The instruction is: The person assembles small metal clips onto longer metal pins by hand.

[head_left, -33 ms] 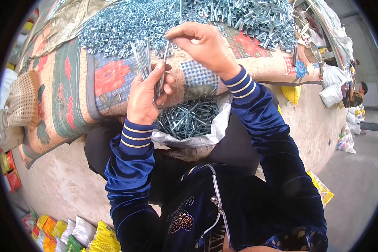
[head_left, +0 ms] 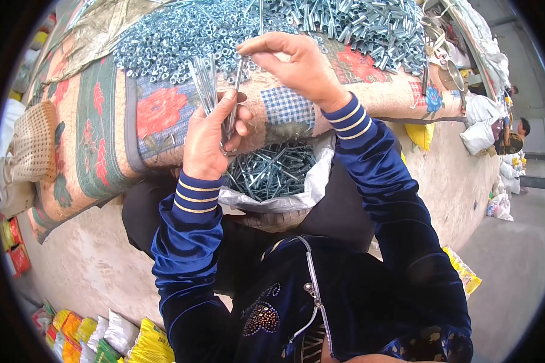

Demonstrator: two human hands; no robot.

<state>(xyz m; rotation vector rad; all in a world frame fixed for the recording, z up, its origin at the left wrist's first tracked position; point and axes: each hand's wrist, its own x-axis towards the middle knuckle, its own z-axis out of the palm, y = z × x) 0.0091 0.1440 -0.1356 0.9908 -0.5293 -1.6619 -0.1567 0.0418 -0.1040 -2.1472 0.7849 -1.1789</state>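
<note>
My left hand (head_left: 209, 136) is closed round a bundle of thin metal rods (head_left: 204, 81), which stand up and fan out slightly above the fingers. One rod (head_left: 238, 75) stands a little apart on the bundle's right, its lower part within my left fingers. At its upper end my right hand (head_left: 300, 63) is closed in a pinch of thumb and forefinger. Whether a small nut sits at that tip is hidden by the fingers. Just below, between my knees, an open white sack (head_left: 318, 181) holds many similar rods (head_left: 269, 172).
A heap of metal nuts (head_left: 163, 51) lies on the flower-patterned quilt (head_left: 106, 121) ahead. To its right is a pile of short metal tubes (head_left: 369, 30). A metal bowl (head_left: 451, 75) rests at the far right, and a woven basket (head_left: 36, 142) stands left. Colourful bags (head_left: 148, 342) lie lower left.
My right hand and wrist have shifted very slightly to the right, still at the rod's upper end. My left hand has kept its place.
</note>
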